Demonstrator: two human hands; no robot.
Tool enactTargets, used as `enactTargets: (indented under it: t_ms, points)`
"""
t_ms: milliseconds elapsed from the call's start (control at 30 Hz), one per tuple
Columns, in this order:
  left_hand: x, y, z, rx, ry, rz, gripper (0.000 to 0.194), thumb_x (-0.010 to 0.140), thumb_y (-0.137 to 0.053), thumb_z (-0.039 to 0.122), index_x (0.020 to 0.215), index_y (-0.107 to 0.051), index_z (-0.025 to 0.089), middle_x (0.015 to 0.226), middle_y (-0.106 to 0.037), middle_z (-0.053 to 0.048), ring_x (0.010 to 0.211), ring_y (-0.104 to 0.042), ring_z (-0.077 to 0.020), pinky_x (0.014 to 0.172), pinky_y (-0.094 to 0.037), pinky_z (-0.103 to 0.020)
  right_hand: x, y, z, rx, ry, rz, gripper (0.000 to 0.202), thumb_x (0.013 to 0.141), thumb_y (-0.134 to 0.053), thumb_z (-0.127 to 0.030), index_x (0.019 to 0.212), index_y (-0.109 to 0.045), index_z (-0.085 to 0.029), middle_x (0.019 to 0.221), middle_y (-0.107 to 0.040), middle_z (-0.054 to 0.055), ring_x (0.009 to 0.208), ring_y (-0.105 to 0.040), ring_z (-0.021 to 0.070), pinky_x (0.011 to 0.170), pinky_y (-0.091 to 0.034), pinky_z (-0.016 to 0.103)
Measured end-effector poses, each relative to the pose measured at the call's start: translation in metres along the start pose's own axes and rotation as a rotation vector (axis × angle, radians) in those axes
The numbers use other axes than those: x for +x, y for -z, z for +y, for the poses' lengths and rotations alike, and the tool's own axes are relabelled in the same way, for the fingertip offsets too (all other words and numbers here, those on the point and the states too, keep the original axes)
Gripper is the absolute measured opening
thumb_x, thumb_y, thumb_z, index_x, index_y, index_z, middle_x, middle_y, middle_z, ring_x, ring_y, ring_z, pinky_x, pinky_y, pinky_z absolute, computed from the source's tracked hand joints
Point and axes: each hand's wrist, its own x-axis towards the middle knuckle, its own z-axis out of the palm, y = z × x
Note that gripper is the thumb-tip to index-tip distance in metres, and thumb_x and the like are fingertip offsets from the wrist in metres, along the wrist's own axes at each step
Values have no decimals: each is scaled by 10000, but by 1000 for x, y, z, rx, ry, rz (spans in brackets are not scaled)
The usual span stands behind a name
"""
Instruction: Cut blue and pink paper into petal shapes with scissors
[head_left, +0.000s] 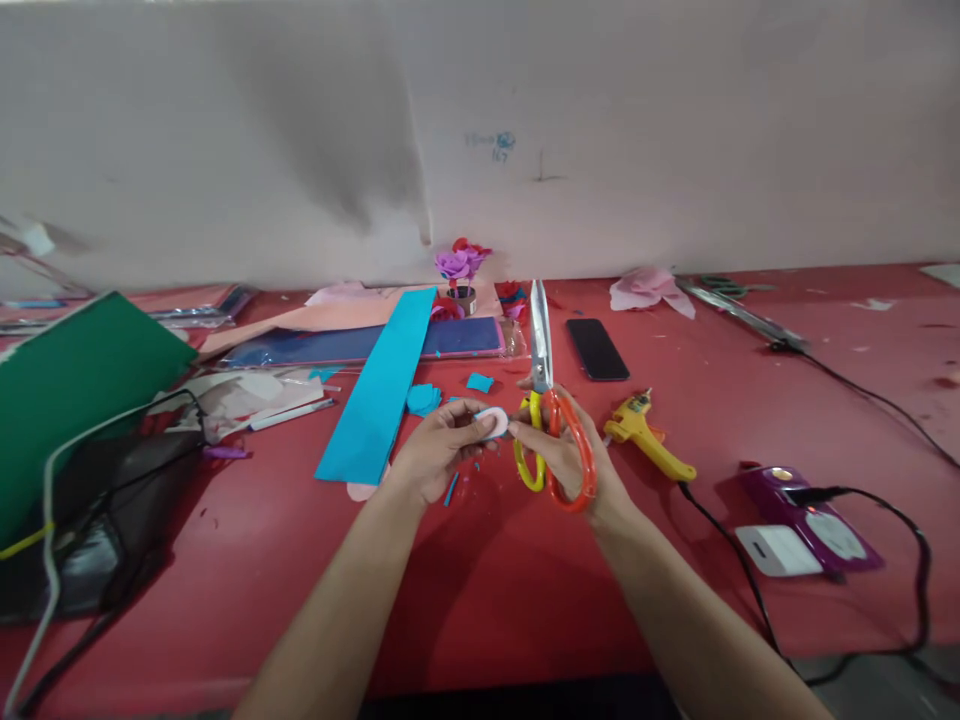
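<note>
My left hand (442, 445) is closed, pinching a small pale pink oval piece (493, 421) with a bit of blue showing at its edge. Scissors (541, 375) with one red and one yellow handle hang on my right hand (559, 445), blades together and pointing up. The right fingertips reach the edge of the oval piece. Just beyond my left hand lie a stack of small blue foam cutouts (424, 400) and a single blue piece (480, 382). A long blue foam strip (379, 390) slants away to the left, and thin blue scraps (451, 489) lie below the hands.
A yellow glue gun (649, 440) and a black phone (597, 350) lie to the right. Nearer the right edge is a purple power strip (814, 520) with a white charger and cables. Purple and red flowers (461, 265) stand at the back; a green sheet (82, 390) leans left.
</note>
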Motion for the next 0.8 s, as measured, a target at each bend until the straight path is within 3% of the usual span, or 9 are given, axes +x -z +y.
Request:
enactTargets:
  t_ms: [300, 500, 667, 800]
  points:
    - [3, 0, -2, -19, -28, -7, 260, 619, -812, 321, 811, -711, 177, 803, -679, -17, 648, -605, -90, 597, -443, -207, 1, 4, 1, 49, 13, -69, 369, 754, -668, -247, 1103, -547, -234, 703, -597, -45, 584, -533, 113, 563, -431, 256]
    - [1, -4, 0, 95, -65, 38, 234, 639, -778, 272, 834, -695, 173, 682, -650, -10, 563, -577, -93, 527, -390, -207, 2, 3, -2, -33, 6, 182, 349, 705, -627, -227, 1039, -526, -227, 696, -555, -53, 608, -542, 130, 598, -452, 280]
    - [0, -7, -3, 373, -220, 209, 271, 702, -721, 307, 954, -713, 204, 857, -673, -51, 777, -597, -141, 617, -422, -215, 10, 10, 7, -334, 96, 281, 408, 656, -628, -222, 1053, -534, -230, 675, -566, -45, 613, -557, 153, 646, -452, 314]
    - [0, -11, -10, 447, -311, 123, 380, 698, -721, 294, 1072, -692, 235, 963, -679, -62, 866, -605, -166, 708, -453, -240, 9, 12, 11, -412, 67, 123, 394, 671, -619, -221, 1064, -585, -232, 605, -537, -57, 588, -546, 153, 623, -434, 302]
